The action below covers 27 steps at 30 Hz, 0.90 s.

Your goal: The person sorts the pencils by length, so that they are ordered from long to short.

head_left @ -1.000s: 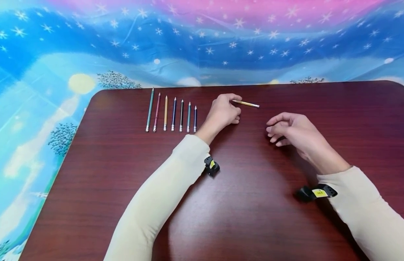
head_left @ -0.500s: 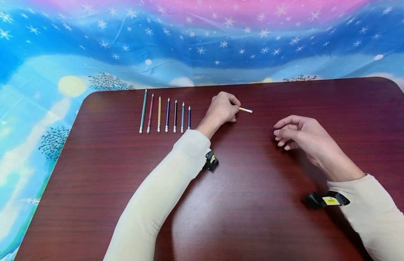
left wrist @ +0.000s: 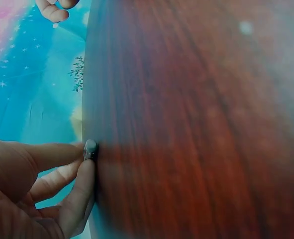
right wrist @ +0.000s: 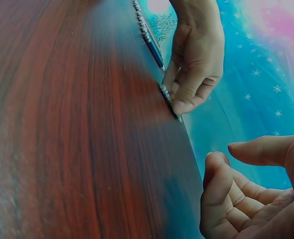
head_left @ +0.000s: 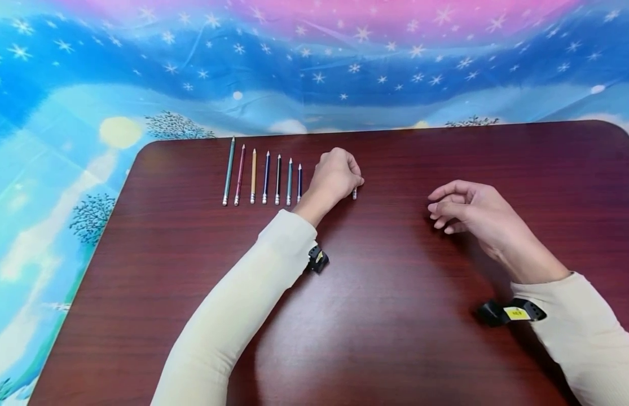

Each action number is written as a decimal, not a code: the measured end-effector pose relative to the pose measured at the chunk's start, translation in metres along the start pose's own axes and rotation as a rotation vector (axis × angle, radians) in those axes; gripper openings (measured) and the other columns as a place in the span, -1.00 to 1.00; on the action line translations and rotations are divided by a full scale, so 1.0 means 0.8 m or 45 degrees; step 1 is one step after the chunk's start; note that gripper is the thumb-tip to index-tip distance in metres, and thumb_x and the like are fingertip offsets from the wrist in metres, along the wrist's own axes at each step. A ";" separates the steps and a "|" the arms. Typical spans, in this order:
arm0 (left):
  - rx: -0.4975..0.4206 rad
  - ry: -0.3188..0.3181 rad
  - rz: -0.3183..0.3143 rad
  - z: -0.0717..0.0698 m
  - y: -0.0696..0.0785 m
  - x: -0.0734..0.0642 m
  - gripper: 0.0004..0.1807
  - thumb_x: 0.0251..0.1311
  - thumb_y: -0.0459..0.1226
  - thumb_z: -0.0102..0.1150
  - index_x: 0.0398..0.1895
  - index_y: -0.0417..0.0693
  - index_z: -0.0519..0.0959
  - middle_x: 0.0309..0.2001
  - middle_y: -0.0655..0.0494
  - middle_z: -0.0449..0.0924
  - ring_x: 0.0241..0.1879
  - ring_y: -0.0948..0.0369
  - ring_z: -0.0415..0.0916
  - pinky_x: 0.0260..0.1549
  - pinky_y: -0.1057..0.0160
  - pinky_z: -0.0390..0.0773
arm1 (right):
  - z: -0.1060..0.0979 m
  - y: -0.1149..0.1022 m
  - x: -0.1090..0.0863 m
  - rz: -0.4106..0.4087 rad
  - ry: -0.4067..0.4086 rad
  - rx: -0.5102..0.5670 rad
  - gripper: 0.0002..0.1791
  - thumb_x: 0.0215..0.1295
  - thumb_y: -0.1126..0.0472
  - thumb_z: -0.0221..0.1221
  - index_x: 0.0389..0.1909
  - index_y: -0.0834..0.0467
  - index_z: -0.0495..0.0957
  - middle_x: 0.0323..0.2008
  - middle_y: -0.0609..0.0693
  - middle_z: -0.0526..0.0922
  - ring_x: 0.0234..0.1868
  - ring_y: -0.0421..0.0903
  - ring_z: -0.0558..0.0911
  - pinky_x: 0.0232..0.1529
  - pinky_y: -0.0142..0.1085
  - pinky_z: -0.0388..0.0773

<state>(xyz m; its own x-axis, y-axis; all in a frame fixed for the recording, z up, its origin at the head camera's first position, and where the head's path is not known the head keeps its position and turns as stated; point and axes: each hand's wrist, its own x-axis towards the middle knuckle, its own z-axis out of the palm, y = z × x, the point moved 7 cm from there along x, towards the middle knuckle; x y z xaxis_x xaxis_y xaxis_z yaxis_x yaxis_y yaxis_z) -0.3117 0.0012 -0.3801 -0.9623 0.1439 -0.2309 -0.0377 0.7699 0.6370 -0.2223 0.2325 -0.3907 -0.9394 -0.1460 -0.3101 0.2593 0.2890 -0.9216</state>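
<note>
In the head view my left hand (head_left: pixel 333 176) pinches a short yellowish pencil (head_left: pixel 355 194) between thumb and fingers, just right of a row of pencils. Only its eraser end shows there, turned toward me; the left wrist view shows the same eraser end (left wrist: pixel 91 146) close up at the fingertips. The row runs from a long teal pencil (head_left: pixel 229 172) at the left down to a short dark blue pencil (head_left: pixel 300 179) nearest my left hand, all with points away from me. My right hand (head_left: pixel 479 220) hovers over the table to the right, fingers loosely bent, holding nothing.
The dark red-brown wooden table (head_left: pixel 385 316) reaches back to a blue and pink snowflake cloth (head_left: pixel 314 73). A wrist camera (head_left: pixel 318 259) sits on the left sleeve and another wrist camera (head_left: pixel 512 312) on the right.
My left hand has taken hold of the yellowish pencil, turned it from lying crosswise to eraser end toward me, and brought it left toward the row. My right hand has drawn slightly rightward.
</note>
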 end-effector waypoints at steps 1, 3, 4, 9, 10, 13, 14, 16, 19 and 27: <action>0.011 0.004 0.008 -0.001 -0.001 -0.001 -0.90 0.33 -0.26 0.40 -0.33 -0.01 0.66 -0.31 0.17 0.72 -0.15 0.16 0.62 -0.06 0.18 0.64 | 0.000 0.000 0.000 0.000 0.000 -0.002 -0.89 0.48 0.32 0.21 -0.05 0.13 0.58 -0.39 -0.19 0.79 -0.47 -0.17 0.70 -0.42 -0.35 0.69; 0.037 0.018 0.017 -0.003 -0.003 -0.003 -0.90 0.32 -0.31 0.40 -0.25 -0.03 0.62 -0.27 0.15 0.69 -0.13 0.16 0.63 0.01 0.16 0.65 | 0.001 0.000 0.000 -0.001 0.001 0.003 -0.89 0.48 0.32 0.21 -0.05 0.14 0.58 -0.41 -0.18 0.79 -0.48 -0.17 0.71 -0.42 -0.35 0.69; 0.053 0.025 0.013 -0.004 -0.004 -0.003 -0.87 0.31 -0.32 0.40 -0.21 -0.03 0.59 -0.26 0.15 0.67 -0.13 0.16 0.63 0.02 0.16 0.65 | 0.001 -0.001 0.000 -0.002 0.003 0.004 -0.89 0.48 0.32 0.21 -0.05 0.14 0.58 -0.41 -0.19 0.78 -0.48 -0.17 0.71 -0.42 -0.35 0.69; 0.044 0.007 -0.055 -0.008 -0.010 -0.008 -0.87 0.31 -0.32 0.39 -0.18 -0.03 0.61 -0.27 0.11 0.70 -0.28 0.15 0.67 -0.16 0.22 0.70 | 0.003 -0.003 0.001 -0.009 0.002 0.036 -0.89 0.48 0.35 0.19 -0.06 0.14 0.59 -0.42 -0.17 0.78 -0.49 -0.17 0.71 -0.43 -0.36 0.69; 0.039 0.002 -0.068 -0.009 -0.011 -0.010 -0.89 0.31 -0.31 0.39 -0.19 -0.02 0.63 -0.26 0.11 0.71 -0.30 0.16 0.66 -0.19 0.23 0.70 | 0.004 -0.003 0.001 -0.010 0.000 0.039 -0.89 0.48 0.35 0.19 -0.07 0.13 0.59 -0.42 -0.16 0.78 -0.49 -0.17 0.71 -0.43 -0.36 0.69; 0.011 0.002 -0.096 -0.017 -0.019 -0.016 -0.91 0.30 -0.31 0.39 -0.18 -0.03 0.68 -0.25 0.11 0.74 -0.31 0.18 0.67 -0.20 0.24 0.70 | 0.006 -0.004 0.001 -0.011 -0.006 0.037 -0.89 0.47 0.34 0.20 -0.07 0.12 0.59 -0.43 -0.16 0.78 -0.49 -0.17 0.71 -0.43 -0.36 0.69; 0.000 0.010 -0.103 -0.021 -0.023 -0.018 -0.91 0.29 -0.32 0.40 -0.18 -0.04 0.69 -0.25 0.11 0.74 -0.30 0.18 0.67 -0.18 0.23 0.70 | 0.007 -0.005 0.001 -0.009 -0.008 0.035 -0.89 0.47 0.34 0.21 -0.07 0.11 0.59 -0.44 -0.16 0.78 -0.49 -0.17 0.72 -0.42 -0.36 0.69; -0.021 0.021 -0.113 -0.028 -0.030 -0.021 -0.91 0.29 -0.31 0.40 -0.18 -0.04 0.71 -0.26 0.10 0.75 -0.28 0.17 0.68 -0.11 0.20 0.71 | 0.008 -0.005 0.002 -0.007 -0.009 0.025 -0.89 0.48 0.34 0.21 -0.06 0.12 0.58 -0.43 -0.17 0.78 -0.49 -0.17 0.71 -0.42 -0.36 0.69; -0.017 0.047 -0.127 -0.039 -0.043 -0.025 -0.92 0.29 -0.30 0.40 -0.18 -0.04 0.72 -0.27 0.08 0.77 -0.21 0.14 0.68 0.02 0.14 0.69 | 0.009 -0.005 0.002 0.000 -0.006 0.009 -0.88 0.48 0.34 0.19 -0.04 0.13 0.57 -0.41 -0.18 0.78 -0.49 -0.17 0.70 -0.42 -0.35 0.70; 0.010 0.072 -0.150 -0.052 -0.062 -0.028 -0.89 0.33 -0.28 0.38 -0.13 -0.08 0.72 -0.07 0.06 0.74 -0.02 0.10 0.66 0.06 0.11 0.68 | 0.012 -0.006 0.002 -0.001 -0.002 -0.020 -0.89 0.49 0.30 0.22 -0.05 0.10 0.58 -0.44 -0.18 0.77 -0.48 -0.16 0.72 -0.40 -0.34 0.70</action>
<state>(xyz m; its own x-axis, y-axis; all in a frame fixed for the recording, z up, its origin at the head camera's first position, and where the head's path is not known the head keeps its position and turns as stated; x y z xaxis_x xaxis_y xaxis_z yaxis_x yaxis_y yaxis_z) -0.2992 -0.0660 -0.3761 -0.9649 0.0169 -0.2622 -0.1498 0.7843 0.6020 -0.2230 0.2220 -0.3892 -0.9392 -0.1477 -0.3099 0.2552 0.3034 -0.9181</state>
